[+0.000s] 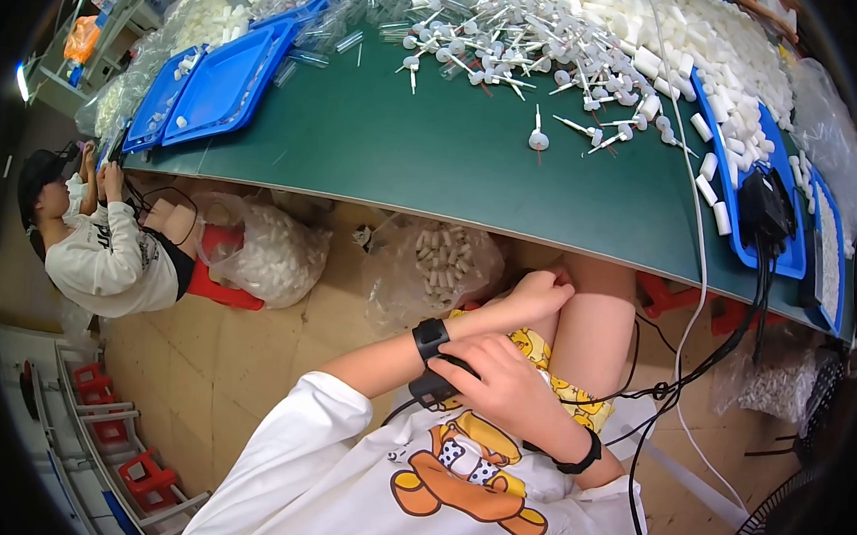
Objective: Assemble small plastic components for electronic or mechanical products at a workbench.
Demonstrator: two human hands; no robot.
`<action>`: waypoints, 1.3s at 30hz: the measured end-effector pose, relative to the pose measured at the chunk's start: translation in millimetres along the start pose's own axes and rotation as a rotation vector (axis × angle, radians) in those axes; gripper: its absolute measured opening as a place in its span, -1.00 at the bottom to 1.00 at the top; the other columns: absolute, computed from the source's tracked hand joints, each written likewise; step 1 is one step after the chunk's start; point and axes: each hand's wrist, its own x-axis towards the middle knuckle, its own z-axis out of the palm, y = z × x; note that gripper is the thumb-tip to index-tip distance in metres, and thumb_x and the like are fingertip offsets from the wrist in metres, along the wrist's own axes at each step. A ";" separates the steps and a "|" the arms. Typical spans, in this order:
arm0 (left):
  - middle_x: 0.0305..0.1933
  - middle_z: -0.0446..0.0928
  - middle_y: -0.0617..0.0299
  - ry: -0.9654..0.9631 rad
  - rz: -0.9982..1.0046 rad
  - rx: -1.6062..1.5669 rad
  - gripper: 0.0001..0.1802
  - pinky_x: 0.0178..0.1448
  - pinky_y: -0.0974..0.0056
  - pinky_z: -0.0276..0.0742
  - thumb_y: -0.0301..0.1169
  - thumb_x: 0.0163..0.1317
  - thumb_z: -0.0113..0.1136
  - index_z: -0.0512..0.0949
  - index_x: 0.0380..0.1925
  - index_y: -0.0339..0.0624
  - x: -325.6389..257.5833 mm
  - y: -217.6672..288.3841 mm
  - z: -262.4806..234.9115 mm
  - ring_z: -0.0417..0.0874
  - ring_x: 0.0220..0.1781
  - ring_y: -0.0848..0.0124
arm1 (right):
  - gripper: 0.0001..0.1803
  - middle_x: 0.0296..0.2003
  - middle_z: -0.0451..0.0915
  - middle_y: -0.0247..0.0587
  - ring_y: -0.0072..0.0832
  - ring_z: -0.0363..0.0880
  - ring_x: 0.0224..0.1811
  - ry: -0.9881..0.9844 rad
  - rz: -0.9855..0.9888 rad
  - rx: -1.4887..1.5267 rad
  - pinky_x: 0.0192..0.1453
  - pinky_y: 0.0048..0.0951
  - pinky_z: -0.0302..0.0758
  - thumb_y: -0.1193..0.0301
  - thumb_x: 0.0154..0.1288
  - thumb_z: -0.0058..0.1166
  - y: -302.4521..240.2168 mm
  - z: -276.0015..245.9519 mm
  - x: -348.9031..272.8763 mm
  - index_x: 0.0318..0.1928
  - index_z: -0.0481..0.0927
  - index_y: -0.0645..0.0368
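black device [430, 389] lies under right fingers [468, 350] grasping it; left fingers' [559, 290] hold i cannot tell.

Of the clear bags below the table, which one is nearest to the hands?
The middle bag, with white rolls, close to the left hand. The left bag, near the co-worker, and the right bag lie farther from both hands.

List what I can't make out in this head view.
- Head view: palm of the left hand, hidden by the hand itself.
- Head view: part of the black box, covered by the right hand.
- Head view: rest of the fan, cut off at lower right.
- Head view: anything the co-worker holds, too small.
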 end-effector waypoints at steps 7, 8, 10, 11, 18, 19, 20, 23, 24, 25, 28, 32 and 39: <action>-0.48 0.51 0.19 -0.019 0.790 1.298 -0.86 -0.22 0.23 0.44 -0.37 -0.03 0.15 0.46 -0.48 -0.16 -25.1 34.2 0.9 0.59 -0.32 0.34 | -0.55 -0.13 0.50 -0.22 -0.23 0.44 -0.02 0.165 0.250 0.075 0.02 -0.24 0.39 0.34 -0.12 0.34 -3.5 -42.8 -15.2 -0.16 0.56 0.21; -0.51 0.49 0.19 -0.065 0.966 1.391 -0.81 -0.22 0.23 0.43 -0.33 -0.07 0.22 0.48 -0.46 -0.14 -27.7 36.0 6.0 0.57 -0.37 0.34 | -0.55 -0.13 0.50 -0.22 -0.23 0.44 -0.02 0.168 0.252 0.075 0.02 -0.24 0.39 0.34 -0.12 0.34 -1.6 -42.8 -18.3 -0.16 0.56 0.21; -0.50 0.48 0.19 -0.083 0.944 1.425 -0.81 -0.22 0.22 0.43 -0.34 -0.07 0.22 0.47 -0.46 -0.14 -47.6 25.5 -1.3 0.57 -0.37 0.33 | -0.56 -0.15 0.54 -0.20 -0.25 0.45 -0.03 0.212 0.301 0.091 0.02 -0.28 0.41 0.42 -0.17 0.39 2.7 -40.1 -24.0 -0.19 0.57 0.20; -0.50 0.48 0.18 -0.091 0.916 1.455 -0.81 -0.22 0.22 0.42 -0.35 -0.07 0.22 0.47 -0.45 -0.14 -54.8 17.5 10.6 0.56 -0.37 0.32 | -0.60 -0.18 0.55 -0.19 -0.24 0.47 -0.07 0.183 0.299 0.091 -0.01 -0.29 0.42 0.42 -0.08 0.34 2.1 -40.5 -20.9 -0.16 0.56 0.20; -0.47 0.44 0.16 -0.217 0.760 1.644 -0.81 -0.22 0.18 0.38 -0.40 -0.07 0.22 0.45 -0.44 -0.15 -78.1 -26.1 111.9 0.51 -0.36 0.26 | -0.63 -0.16 0.57 -0.11 -0.20 0.52 -0.08 -0.213 0.453 0.362 0.02 -0.32 0.42 0.28 0.19 0.13 5.8 -24.7 -22.1 -0.03 0.52 0.21; -0.47 0.44 0.15 -0.235 0.737 1.669 -0.81 -0.22 0.18 0.37 -0.41 -0.07 0.22 0.44 -0.43 -0.15 -80.0 -29.7 115.3 0.50 -0.36 0.25 | -0.68 -0.18 0.59 -0.08 -0.20 0.55 -0.11 -0.220 0.409 0.437 -0.02 -0.37 0.45 0.28 0.27 0.05 13.2 -13.1 -26.7 -0.05 0.54 0.21; -0.46 0.43 0.15 -0.253 0.711 1.696 -0.81 -0.22 0.17 0.37 -0.42 -0.07 0.22 0.44 -0.43 -0.15 -81.2 -33.5 117.9 0.49 -0.36 0.24 | -0.68 -0.18 0.59 -0.08 -0.20 0.55 -0.11 -0.220 0.412 0.442 -0.02 -0.37 0.45 0.28 0.27 0.05 16.7 -4.1 -28.6 -0.05 0.54 0.21; -0.45 0.42 0.14 -0.307 0.631 1.776 -0.80 -0.22 0.16 0.35 -0.45 -0.07 0.22 0.43 -0.42 -0.16 -83.5 -43.1 122.7 0.47 -0.36 0.21 | -0.73 -0.31 0.60 -0.02 -0.12 0.57 -0.26 -0.145 0.485 0.590 -0.16 -0.28 0.49 0.32 0.26 0.03 19.1 12.2 -29.1 -0.17 0.57 0.26; -0.45 0.41 0.13 -0.323 0.603 1.804 -0.80 -0.22 0.16 0.34 -0.45 -0.07 0.22 0.43 -0.42 -0.16 -83.7 -45.1 122.8 0.46 -0.36 0.20 | -0.76 -0.36 0.60 -0.01 -0.12 0.58 -0.30 -0.149 0.525 0.642 -0.21 -0.27 0.49 0.34 0.26 0.01 20.0 14.0 -28.6 -0.20 0.57 0.26; -0.44 0.41 0.13 -0.340 0.575 1.831 -0.80 -0.22 0.15 0.33 -0.46 -0.07 0.22 0.42 -0.42 -0.16 -83.7 -47.2 122.6 0.46 -0.36 0.19 | -0.78 -0.40 0.60 0.00 -0.12 0.58 -0.34 -0.152 0.565 0.693 -0.25 -0.26 0.49 0.36 0.27 -0.01 20.7 15.7 -28.6 -0.24 0.58 0.26; -0.44 0.41 0.12 -0.324 0.600 1.881 -0.85 -0.23 0.12 0.35 -0.45 -0.02 0.17 0.42 -0.42 -0.16 -84.5 -53.3 121.3 0.45 -0.36 0.17 | -0.73 -0.47 0.60 -0.08 -0.22 0.59 -0.40 -0.166 0.544 0.501 -0.26 -0.36 0.49 0.32 0.32 -0.04 20.9 22.6 -32.6 -0.28 0.58 0.29; -0.44 0.47 0.09 -0.089 0.600 1.873 -0.82 -0.23 0.06 0.40 -0.37 0.00 0.26 0.46 -0.41 -0.12 -86.8 -67.4 132.6 0.51 -0.37 0.11 | -0.71 -0.53 0.57 -0.08 -0.24 0.56 -0.47 -0.180 0.546 0.541 -0.34 -0.33 0.46 0.30 0.34 -0.05 27.6 34.4 -34.0 -0.34 0.56 0.30; -0.49 0.43 0.21 -0.047 0.677 1.864 -0.89 -0.26 0.20 0.41 -0.32 0.09 0.18 0.47 -0.47 -0.04 -87.6 -69.0 117.7 0.49 -0.44 0.31 | -0.65 -0.55 0.58 -0.01 -0.16 0.56 -0.49 -0.521 0.771 0.722 -0.33 -0.24 0.45 0.29 0.36 -0.10 51.1 56.4 -36.6 -0.41 0.51 0.36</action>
